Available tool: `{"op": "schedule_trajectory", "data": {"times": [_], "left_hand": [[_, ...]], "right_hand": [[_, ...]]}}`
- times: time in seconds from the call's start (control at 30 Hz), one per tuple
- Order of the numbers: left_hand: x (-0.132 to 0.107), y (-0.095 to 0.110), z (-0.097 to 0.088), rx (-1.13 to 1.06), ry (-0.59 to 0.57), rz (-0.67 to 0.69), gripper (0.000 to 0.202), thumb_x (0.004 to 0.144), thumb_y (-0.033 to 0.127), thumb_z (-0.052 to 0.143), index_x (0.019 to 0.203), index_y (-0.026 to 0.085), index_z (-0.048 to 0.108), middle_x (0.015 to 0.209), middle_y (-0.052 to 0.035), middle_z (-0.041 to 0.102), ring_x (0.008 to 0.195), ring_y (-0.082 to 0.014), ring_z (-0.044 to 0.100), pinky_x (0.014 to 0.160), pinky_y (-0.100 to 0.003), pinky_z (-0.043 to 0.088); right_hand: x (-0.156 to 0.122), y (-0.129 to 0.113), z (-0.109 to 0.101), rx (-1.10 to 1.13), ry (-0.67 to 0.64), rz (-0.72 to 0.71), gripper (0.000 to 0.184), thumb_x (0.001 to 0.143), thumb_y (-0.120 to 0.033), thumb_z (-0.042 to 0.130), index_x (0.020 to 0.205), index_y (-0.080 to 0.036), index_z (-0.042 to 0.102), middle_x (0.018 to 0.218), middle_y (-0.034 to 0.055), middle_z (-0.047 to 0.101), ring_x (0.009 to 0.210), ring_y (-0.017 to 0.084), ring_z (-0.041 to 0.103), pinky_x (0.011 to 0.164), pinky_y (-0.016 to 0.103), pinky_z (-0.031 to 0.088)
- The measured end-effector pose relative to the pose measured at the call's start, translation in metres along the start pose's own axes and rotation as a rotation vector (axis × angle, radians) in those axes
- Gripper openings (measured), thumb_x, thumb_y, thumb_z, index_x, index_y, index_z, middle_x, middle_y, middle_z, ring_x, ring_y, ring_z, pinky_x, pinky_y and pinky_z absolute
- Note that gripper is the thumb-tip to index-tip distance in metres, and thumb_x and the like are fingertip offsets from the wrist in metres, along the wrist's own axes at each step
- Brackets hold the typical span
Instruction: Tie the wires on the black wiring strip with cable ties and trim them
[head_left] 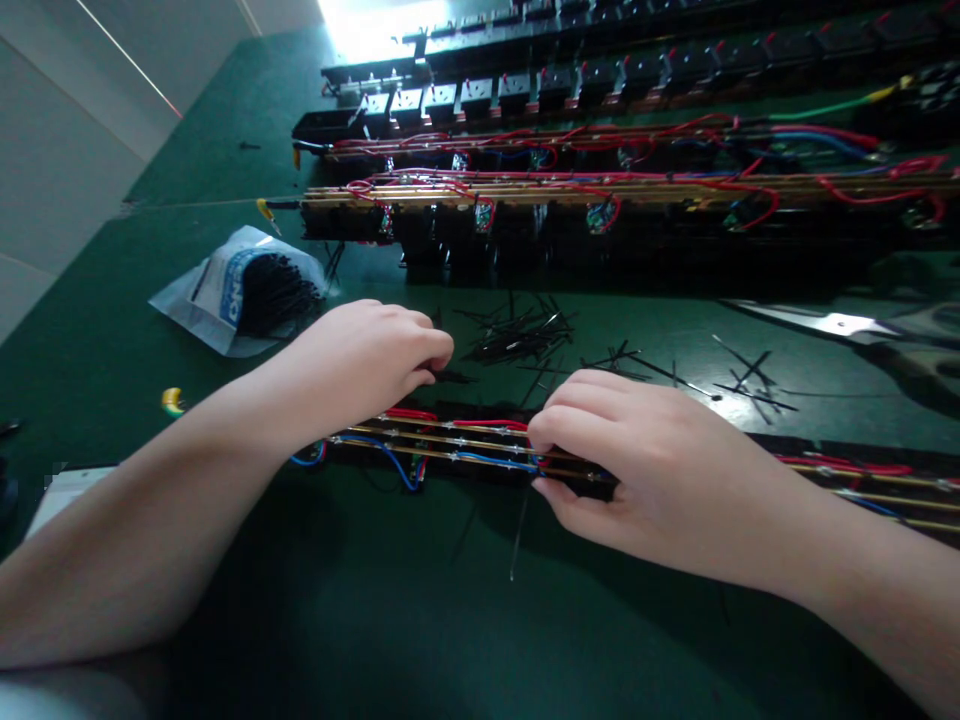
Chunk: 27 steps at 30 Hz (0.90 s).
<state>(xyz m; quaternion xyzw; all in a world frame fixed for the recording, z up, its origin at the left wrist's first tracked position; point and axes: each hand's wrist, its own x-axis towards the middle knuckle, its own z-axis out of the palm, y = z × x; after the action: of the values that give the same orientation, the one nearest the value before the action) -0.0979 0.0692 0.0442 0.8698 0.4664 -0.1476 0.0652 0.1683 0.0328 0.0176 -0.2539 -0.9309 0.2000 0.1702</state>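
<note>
Wired strip (450, 446) is lying lengthwise across the green table (420, 620), just in front of the person, and is running off the right edge of the view. Brass rails and red and blue wires are showing along its top.

The right hand (637, 470) is gripping the wired strip near its middle, with the fingers curling over the far side and the thumb pressing in from the near side. A thin black cable tie (517, 532) is hanging down onto the table just below that thumb.

The left hand (367, 360) is hovering over the far edge of the strip, closer to its left end. Its fingers are curling shut with the tips pinching together, and I cannot tell whether anything is caught between them.

Beyond the hands, loose cable ties (525, 335) are lying scattered in a small heap. A plastic bag of ties (247, 290) is sitting further left, well apart from the heap. A shiny blade (832, 322) is lying to the right. A yellow-tipped wire end (172, 400) is resting beside the left forearm. Rows of finished strips (600, 190), laced with red wire, are filling the back of the table.
</note>
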Motion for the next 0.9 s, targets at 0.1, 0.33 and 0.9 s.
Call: {"op": "schedule_trajectory", "data": {"times": [0.1, 0.33, 0.9], "left_hand": [[-0.001, 0.002, -0.001, 0.024, 0.006, 0.001, 0.012, 0.097, 0.026, 0.058, 0.096, 0.024, 0.070, 0.099, -0.0006, 0.074, 0.090, -0.0225, 0.069, 0.078, -0.034, 0.042], [0.002, 0.004, 0.001, -0.023, 0.043, -0.010, 0.016, 0.095, 0.026, 0.056, 0.097, 0.023, 0.071, 0.099, -0.0011, 0.074, 0.085, -0.0209, 0.067, 0.075, -0.033, 0.042], [0.011, -0.009, 0.004, -0.817, 0.453, -0.105, 0.012, 0.084, 0.019, 0.057, 0.088, 0.018, 0.068, 0.084, -0.0023, 0.067, 0.077, -0.0145, 0.058, 0.068, -0.030, 0.047]], "right_hand": [[0.000, 0.000, -0.001, -0.003, 0.003, 0.013, 0.009, 0.085, -0.015, 0.069, 0.086, -0.019, 0.061, 0.083, 0.0017, 0.064, 0.077, 0.017, 0.055, 0.060, 0.029, 0.039], [0.001, 0.000, 0.000, -0.003, 0.007, -0.001, 0.008, 0.087, -0.015, 0.067, 0.086, -0.020, 0.060, 0.082, 0.0020, 0.064, 0.075, 0.017, 0.056, 0.060, 0.029, 0.039], [0.001, -0.001, -0.002, -0.013, -0.003, 0.005, 0.008, 0.087, -0.016, 0.066, 0.086, -0.020, 0.059, 0.082, 0.0031, 0.065, 0.075, 0.018, 0.057, 0.060, 0.029, 0.040]]}}
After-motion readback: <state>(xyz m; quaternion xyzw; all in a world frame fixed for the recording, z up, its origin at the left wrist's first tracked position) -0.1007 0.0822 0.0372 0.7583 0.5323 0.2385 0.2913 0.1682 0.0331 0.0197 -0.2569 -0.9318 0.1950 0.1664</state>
